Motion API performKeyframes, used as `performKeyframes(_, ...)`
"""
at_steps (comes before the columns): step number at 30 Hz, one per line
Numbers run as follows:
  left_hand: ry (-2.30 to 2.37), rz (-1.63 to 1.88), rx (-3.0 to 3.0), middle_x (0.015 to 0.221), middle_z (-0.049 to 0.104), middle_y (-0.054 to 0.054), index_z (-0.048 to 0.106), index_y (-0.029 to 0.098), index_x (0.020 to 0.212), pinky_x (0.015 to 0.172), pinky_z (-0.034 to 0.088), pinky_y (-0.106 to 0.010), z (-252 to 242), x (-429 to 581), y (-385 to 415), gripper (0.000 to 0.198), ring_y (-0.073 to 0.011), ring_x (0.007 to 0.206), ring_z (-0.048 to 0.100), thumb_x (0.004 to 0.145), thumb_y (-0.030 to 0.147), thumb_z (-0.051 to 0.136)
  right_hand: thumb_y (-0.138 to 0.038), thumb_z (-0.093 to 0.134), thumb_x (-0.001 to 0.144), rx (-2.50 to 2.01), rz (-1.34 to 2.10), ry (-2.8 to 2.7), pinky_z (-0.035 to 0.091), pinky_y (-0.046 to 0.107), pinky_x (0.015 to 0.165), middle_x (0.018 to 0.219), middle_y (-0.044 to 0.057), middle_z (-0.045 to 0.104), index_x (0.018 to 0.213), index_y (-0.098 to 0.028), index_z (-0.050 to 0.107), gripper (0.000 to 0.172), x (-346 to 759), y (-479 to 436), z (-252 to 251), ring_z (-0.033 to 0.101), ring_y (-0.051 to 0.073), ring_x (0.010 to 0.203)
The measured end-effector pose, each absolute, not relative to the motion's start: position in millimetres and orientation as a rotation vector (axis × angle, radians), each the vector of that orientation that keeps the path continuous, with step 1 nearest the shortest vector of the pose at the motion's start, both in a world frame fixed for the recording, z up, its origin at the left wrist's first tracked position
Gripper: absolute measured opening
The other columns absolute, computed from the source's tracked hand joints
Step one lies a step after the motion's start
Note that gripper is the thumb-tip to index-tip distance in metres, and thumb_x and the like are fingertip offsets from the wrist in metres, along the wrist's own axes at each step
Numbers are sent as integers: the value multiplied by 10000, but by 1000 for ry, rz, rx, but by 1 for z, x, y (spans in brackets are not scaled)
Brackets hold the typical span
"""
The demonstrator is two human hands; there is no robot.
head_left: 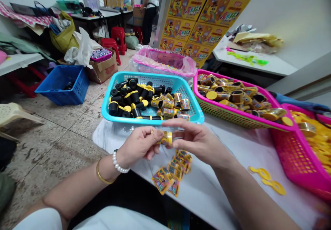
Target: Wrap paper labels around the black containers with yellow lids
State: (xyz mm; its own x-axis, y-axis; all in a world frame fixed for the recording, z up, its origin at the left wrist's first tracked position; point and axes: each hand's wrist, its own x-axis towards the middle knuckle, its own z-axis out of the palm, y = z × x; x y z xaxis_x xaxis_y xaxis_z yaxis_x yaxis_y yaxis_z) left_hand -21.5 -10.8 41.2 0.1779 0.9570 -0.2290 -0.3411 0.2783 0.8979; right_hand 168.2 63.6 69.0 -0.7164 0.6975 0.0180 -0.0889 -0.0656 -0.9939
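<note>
Both my hands meet over the white table's [232, 154] near edge. My left hand [139, 145] and my right hand [196, 138] pinch one small yellow printed cylinder [166, 138] between their fingertips, fingers closed round it. Just below the hands lies a fan of colourful printed stickers [172, 173]. Behind the hands stands a turquoise basket [113, 114] with black-and-yellow cylinders on its left side and several sticker-wrapped ones on its right.
A pink basket [219, 111] of wrapped cylinders sits to the right, another pink basket [294, 154] with yellow parts at far right. Two yellow plastic pieces [269, 180] lie on the table. A blue crate [62, 83], red stools, stacked yellow cartons and a standing person are beyond.
</note>
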Motion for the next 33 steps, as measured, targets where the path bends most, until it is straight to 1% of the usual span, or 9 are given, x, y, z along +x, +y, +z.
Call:
performKeyframes(4, 790, 1020, 637, 560, 636, 18, 595, 142, 802, 300, 290, -147, 39, -16, -14, 564, -52, 325, 465, 716, 670, 772, -211, 871, 741, -589, 1699, -1627, 658, 287, 623, 915, 16, 708, 887, -286, 824, 171, 163, 49, 58, 734, 139, 684)
performKeyframes(8, 734, 988, 574, 541, 624, 30, 565, 150, 798, 294, 316, -143, 37, -12, -17, 549, -53, 312, 468, 723, 651, 778, -252, 846, 781, -655, 1458, -1694, 657, 307, 611, 912, 28, 707, 903, -304, 823, 134, 168, 35, 59, 733, 164, 723)
performKeyframes(13, 813, 952, 642, 652, 684, 1, 570, 147, 1073, 367, 414, -169, 33, -11, -21, 637, -91, 407, 569, 727, 641, 774, -153, 801, 807, -846, 449, -1922, 590, 296, 654, 994, 40, 719, 1028, -359, 805, 302, 195, 60, 78, 697, 186, 857)
performKeyframes(16, 962, 963, 796, 658, 654, 4, 630, 123, 983, 421, 396, -156, 29, -14, -25, 503, -51, 433, 525, 770, 557, 768, -206, 755, 856, -874, 102, -2114, 573, 321, 664, 946, 44, 745, 1018, -328, 813, 211, 200, 91, 84, 706, 191, 787)
performKeyframes(21, 1087, 990, 883, 654, 627, -2, 663, 131, 851, 478, 399, -182, 13, -21, -32, 313, -60, 479, 503, 840, 440, 713, -319, 659, 935, -905, 28, -2453, 566, 340, 726, 928, 60, 800, 974, -274, 819, 170, 160, 120, 92, 738, 224, 835)
performKeyframes(23, 1113, 1000, 894, 653, 618, 1, 664, 136, 848, 483, 399, -188, 9, -23, -33, 305, -68, 485, 509, 842, 438, 705, -249, 662, 916, -894, 106, -2734, 551, 340, 768, 985, 41, 810, 984, -286, 816, 172, 132, 126, 97, 740, 234, 904)
performKeyframes(27, 1138, 973, 932, 624, 595, 13, 673, 133, 861, 487, 403, -191, 8, -25, -31, 304, -74, 482, 508, 831, 433, 714, -99, 693, 788, -814, 259, -3372, 527, 304, 755, 999, 70, 810, 1138, -231, 778, 384, 78, 141, 101, 749, 241, 922)
performKeyframes(31, 1135, 974, 987, 624, 597, 15, 678, 132, 879, 491, 418, -191, 11, -27, -29, 279, -79, 492, 519, 828, 403, 720, -43, 680, 737, -903, 168, -3526, 513, 346, 716, 956, 167, 793, 1053, -101, 786, 338, 52, 151, 99, 746, 297, 875)
performKeyframes(33, 1142, 993, 1034, 643, 619, 4, 684, 134, 902, 496, 437, -200, 9, -30, -32, 262, -90, 505, 536, 850, 390, 700, -72, 685, 739, -962, 195, -3454, 510, 349, 714, 943, 149, 787, 1060, -102, 778, 336, 58, 151, 105, 738, 296, 864)
